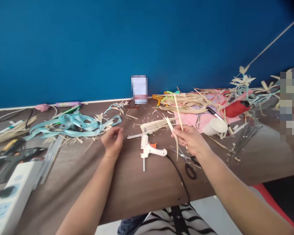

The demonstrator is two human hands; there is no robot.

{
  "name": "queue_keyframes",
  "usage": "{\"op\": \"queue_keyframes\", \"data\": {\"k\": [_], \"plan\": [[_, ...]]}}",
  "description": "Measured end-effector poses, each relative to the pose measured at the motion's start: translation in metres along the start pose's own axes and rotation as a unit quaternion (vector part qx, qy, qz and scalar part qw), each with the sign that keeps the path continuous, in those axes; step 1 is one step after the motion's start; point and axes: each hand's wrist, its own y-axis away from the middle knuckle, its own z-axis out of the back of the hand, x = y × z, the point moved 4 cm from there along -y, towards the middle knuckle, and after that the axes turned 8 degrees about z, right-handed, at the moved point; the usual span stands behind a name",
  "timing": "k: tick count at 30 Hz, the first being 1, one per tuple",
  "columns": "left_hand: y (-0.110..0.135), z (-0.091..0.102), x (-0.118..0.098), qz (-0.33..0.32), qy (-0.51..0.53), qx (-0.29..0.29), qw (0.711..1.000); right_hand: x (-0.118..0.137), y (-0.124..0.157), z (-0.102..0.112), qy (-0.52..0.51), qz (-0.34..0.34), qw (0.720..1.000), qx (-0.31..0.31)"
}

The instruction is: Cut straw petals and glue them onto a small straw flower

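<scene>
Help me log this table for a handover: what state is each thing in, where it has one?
Left hand: loosely curled, nothing visibly held
Right hand: closed on a stick and a pale strip
White glue gun: lying down, glue stick loaded
Scissors: lying, partly hidden; open or shut unclear
White cup: uncovered
Power strip: black plug inserted
Blue ribbon: loosely heaped

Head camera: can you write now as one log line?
right hand: holds stick, strip | left hand: near ribbon | glue gun: on table
</scene>
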Motion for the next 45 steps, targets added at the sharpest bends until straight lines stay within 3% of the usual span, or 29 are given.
{"op": "queue_keyframes", "data": {"k": [7,10,12,15,17,19,21,26,28,30,34,37,38,41,45], "plan": [[0.001,0.000,-0.015,0.026,0.026,0.034,0.999,0.010,0.014,-0.011,-0.032,-0.009,0.999,-0.001],[0.009,-0.005,-0.041,0.092,0.102,0.112,0.984,0.010,0.024,-0.017,-0.032,0.001,0.999,-0.009],[0.020,-0.013,-0.063,0.167,0.157,0.193,0.954,0.008,0.032,-0.021,-0.031,0.011,0.999,-0.021],[0.039,-0.034,-0.098,0.235,0.215,0.352,0.880,0.004,0.043,-0.028,-0.031,0.040,0.998,-0.040],[0.048,-0.045,-0.114,0.260,0.260,0.404,0.837,0.001,0.048,-0.032,-0.024,0.065,0.996,-0.056],[0.052,-0.053,-0.121,0.284,0.296,0.421,0.809,-0.002,0.051,-0.035,-0.013,0.081,0.994,-0.070],[0.053,-0.058,-0.121,0.295,0.312,0.422,0.799,-0.003,0.053,-0.039,-0.002,0.089,0.993,-0.077],[0.054,-0.054,-0.113,0.311,0.319,0.402,0.800,-0.003,0.050,-0.031,0.097,0.090,0.991,-0.022],[0.054,-0.050,-0.110,0.334,0.322,0.390,0.795,-0.002,0.043,-0.008,0.230,0.114,0.966,-0.040],[0.054,-0.049,-0.110,0.362,0.336,0.399,0.773,-0.001,0.036,0.023,0.422,0.128,0.891,-0.105],[0.056,-0.056,-0.116,0.378,0.361,0.421,0.742,-0.003,0.033,0.070,0.522,0.129,0.825,-0.173],[0.055,-0.062,-0.117,0.348,0.361,0.419,0.757,0.000,0.049,0.074,0.605,0.165,0.765,-0.148],[0.055,-0.063,-0.116,0.339,0.359,0.415,0.764,-0.003,0.057,0.072,0.621,0.155,0.760,-0.110],[0.055,-0.065,-0.113,0.336,0.352,0.412,0.770,-0.021,0.079,0.064,0.612,0.076,0.787,0.014],[0.059,-0.065,-0.114,0.328,0.343,0.416,0.775,-0.039,0.095,0.058,0.633,0.072,0.770,0.024]]}}
